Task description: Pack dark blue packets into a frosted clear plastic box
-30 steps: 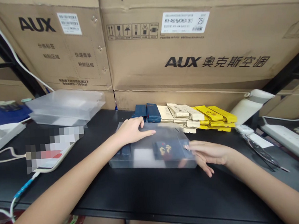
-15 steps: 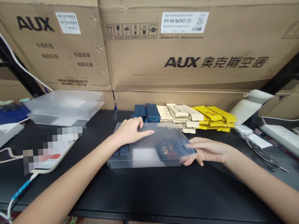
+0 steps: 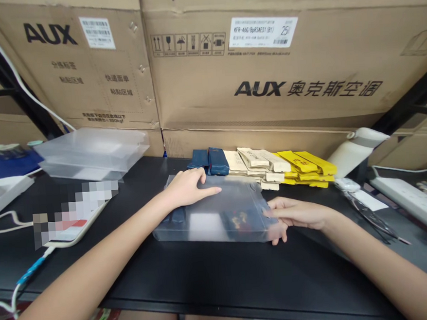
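Observation:
A frosted see-through plastic box (image 3: 205, 202) lies flat on the black table in front of me. Dark blue packets (image 3: 240, 225) show dimly through its wall. My left hand (image 3: 189, 185) grips the far left side, its thumb stretched over the top and its other fingers curled, partly out of sight. At the right end, my right hand (image 3: 288, 215) pinches the box's end flap, thumb and fingers closed around the corner. Just behind the box stand dark blue packets (image 3: 218, 161), a pile of cream packets (image 3: 263, 161) and a pile of yellow packets (image 3: 307, 165).
More flat plastic boxes (image 3: 92, 151) are stacked at the back left. A phone (image 3: 82, 218) on a cable lies left. To the right are a white bottle (image 3: 357, 154), glasses (image 3: 371, 217) and a power strip (image 3: 410, 204). Large cartons (image 3: 201, 87) close off the back.
The box's right end has moved slightly toward me, and its flap now sits closer against the end. My right hand has shifted with it; my left hand has hardly moved.

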A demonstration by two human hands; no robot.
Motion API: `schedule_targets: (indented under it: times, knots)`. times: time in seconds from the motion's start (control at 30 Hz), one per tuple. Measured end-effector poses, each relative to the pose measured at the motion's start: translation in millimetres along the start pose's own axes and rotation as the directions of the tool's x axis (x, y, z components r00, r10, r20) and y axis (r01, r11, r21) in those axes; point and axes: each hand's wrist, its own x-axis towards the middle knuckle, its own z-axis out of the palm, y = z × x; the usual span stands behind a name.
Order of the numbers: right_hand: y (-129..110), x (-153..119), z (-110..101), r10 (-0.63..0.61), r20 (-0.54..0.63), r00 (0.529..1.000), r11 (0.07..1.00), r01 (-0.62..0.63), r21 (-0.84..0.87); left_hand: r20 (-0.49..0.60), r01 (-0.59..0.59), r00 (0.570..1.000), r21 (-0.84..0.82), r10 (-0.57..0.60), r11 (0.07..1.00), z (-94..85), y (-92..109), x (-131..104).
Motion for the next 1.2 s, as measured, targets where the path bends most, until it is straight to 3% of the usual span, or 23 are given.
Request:
schedule_targets:
  times: [0.37, 0.53, 0.63, 0.77, 0.97, 1.2]
  knots:
    - [2.0, 1.2, -2.6, 0.056, 0.013, 0.998, 0.998, -0.056, -0.035, -0.01, -0.001, 1.0, -0.013, 0.001, 1.0, 0.6, -0.1, 0.3]
    - [-1.0, 3.1, 2.1, -0.006, -0.08, 0.997, 0.998, 0.001, -0.06, 0.002, -0.026, 1.0, -0.041, 0.026, 0.999, 1.0, -0.7, 0.6]
    - [-4.1, 1.0, 4.4, -0.017, -0.027, 0.999, 0.998, 0.016, -0.059, 0.026, -0.076, 0.997, -0.067, 0.078, 0.995, 1.6, 1.7, -0.6]
    - [-6.6, -3.1, 7.0, -0.036, 0.024, 0.999, 0.999, 0.036, -0.01, 0.017, -0.126, 0.992, -0.105, 0.128, 0.986, 3.6, 4.0, -2.3]
    - [-1.5, 4.9, 16.3, -0.173, -0.061, 0.983, 0.971, 0.18, 0.157, 0.003, -0.162, 0.986, -0.198, 0.166, 0.967, 3.9, 4.1, -1.8]
    - [0.6, 16.3, 41.5, -0.172, 0.075, 0.982, 0.945, 0.143, 0.295, 0.03, -0.221, 0.972, -0.206, 0.232, 0.953, 9.0, 17.4, -4.9]
